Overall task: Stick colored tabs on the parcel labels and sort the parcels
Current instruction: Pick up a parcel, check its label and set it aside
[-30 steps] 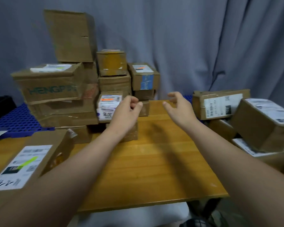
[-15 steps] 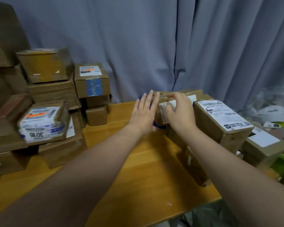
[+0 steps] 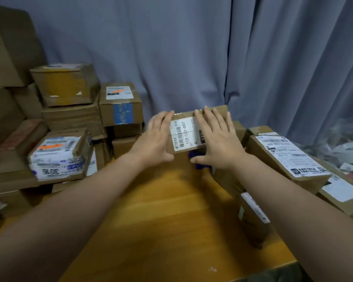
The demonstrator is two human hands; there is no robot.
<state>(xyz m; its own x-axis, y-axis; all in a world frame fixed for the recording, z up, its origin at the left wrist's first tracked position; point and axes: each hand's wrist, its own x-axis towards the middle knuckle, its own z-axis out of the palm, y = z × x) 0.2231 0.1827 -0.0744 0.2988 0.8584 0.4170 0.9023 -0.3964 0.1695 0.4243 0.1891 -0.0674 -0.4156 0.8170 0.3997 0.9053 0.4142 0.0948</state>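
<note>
At the far middle of the light wooden table (image 3: 171, 210), two bare hands hold a brown cardboard parcel (image 3: 183, 115) between them.
Its white barcode label (image 3: 183, 137) faces up, probably so a tab can go on; none shows yet. The left hand (image 3: 155, 139) presses flat against the parcel's left side. The right hand (image 3: 216, 143) lies spread over its top right, fingers straight, thumbs at the near edge.
</note>
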